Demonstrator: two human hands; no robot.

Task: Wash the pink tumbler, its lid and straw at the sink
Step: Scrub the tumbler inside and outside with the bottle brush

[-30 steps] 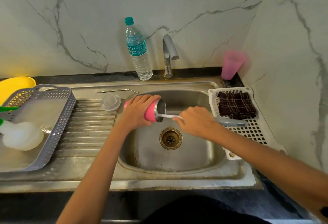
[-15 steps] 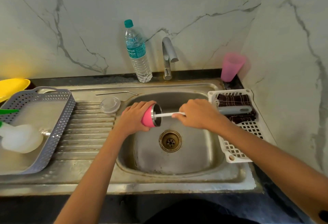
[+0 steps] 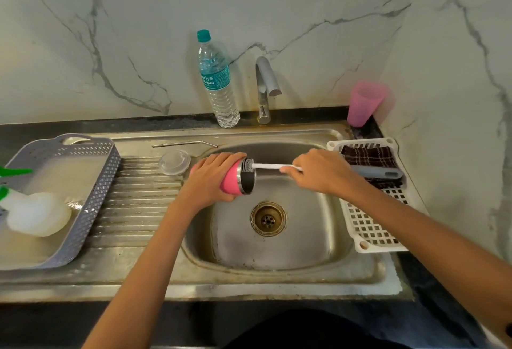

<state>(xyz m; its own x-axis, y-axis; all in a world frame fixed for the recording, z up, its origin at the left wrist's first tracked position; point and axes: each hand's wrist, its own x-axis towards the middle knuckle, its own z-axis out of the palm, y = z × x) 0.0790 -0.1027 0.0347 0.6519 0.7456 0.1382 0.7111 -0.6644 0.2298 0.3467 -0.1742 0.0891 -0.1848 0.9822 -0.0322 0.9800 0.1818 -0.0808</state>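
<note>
Steel sink [image 3: 277,254] | left grip [image 3: 213,179] holds pink tumbler [image 3: 231,182] | right grip [image 3: 324,171] holds brush [image 3: 266,166] | bottle [image 3: 219,80] label "Aqua"

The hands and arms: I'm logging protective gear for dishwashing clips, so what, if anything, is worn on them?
The left hand and right hand are bare: no gloves, rings or bracelets on the sides shown. The left forearm and right forearm are bare, with no sleeve in frame. A small dark patch sits on the right arm at the frame's corner; what it is cannot be told.
</note>
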